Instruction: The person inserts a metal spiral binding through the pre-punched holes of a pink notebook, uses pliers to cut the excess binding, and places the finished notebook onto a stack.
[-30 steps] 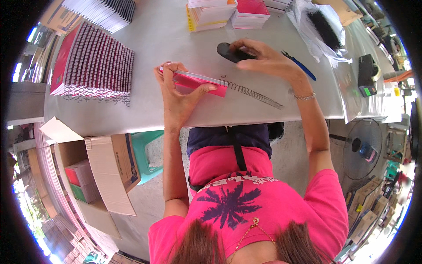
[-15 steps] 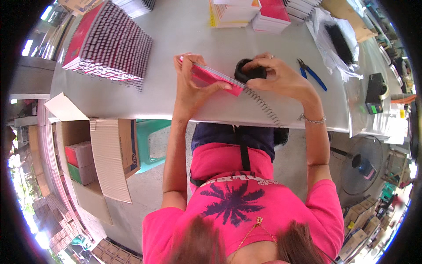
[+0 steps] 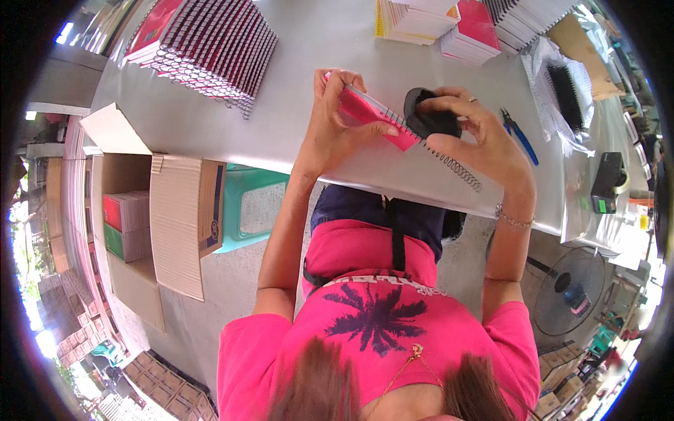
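My left hand (image 3: 337, 126) grips a pink notebook (image 3: 368, 112) and holds it tilted above the grey table (image 3: 337, 49). A long metal spiral wire (image 3: 449, 163) runs along the notebook's edge and sticks out past it toward the right. My right hand (image 3: 477, 137) is closed on a round black tool (image 3: 430, 116) pressed against the spiral at the notebook's right end.
A row of spiral notebooks (image 3: 210, 45) lies at the table's far left, more stacks (image 3: 449, 21) at the far edge. Blue-handled pliers (image 3: 518, 133) and a black tape dispenser (image 3: 607, 182) lie to the right. An open cardboard box (image 3: 151, 210) and green stool (image 3: 253, 203) stand on the floor, a fan (image 3: 565, 291) at right.
The notebook has risen off the table and tilted in my left hand. My right hand has brought the black tool from the table to the spiral at the notebook's end.
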{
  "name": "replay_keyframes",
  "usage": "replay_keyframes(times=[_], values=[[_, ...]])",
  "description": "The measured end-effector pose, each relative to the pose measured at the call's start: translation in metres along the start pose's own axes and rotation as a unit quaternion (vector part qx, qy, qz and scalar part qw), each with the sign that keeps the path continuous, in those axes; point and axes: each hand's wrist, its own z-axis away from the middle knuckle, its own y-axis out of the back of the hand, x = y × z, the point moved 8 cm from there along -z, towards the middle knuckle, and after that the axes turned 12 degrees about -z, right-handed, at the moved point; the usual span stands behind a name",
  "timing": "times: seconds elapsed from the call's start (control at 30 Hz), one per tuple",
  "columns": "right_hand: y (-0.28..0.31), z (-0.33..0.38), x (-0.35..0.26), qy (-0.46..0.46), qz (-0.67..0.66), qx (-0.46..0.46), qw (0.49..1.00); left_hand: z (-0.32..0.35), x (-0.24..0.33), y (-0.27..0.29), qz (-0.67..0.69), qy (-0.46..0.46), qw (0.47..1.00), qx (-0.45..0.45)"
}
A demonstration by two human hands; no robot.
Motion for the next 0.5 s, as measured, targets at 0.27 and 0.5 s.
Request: replay_keyframes(times=[0.27,0.5], values=[[-0.015,0.005,-0.021,0.072,0.018,-0.089,0.993,0.003,-0.002,0.001,-0.001,-0.024,1.0,-0.001],[0.001,-0.024,0.002,-0.038,0.087,0.005,0.995,0.008,-0.014,-0.001,0.064,-0.003,0.998,0.001]])
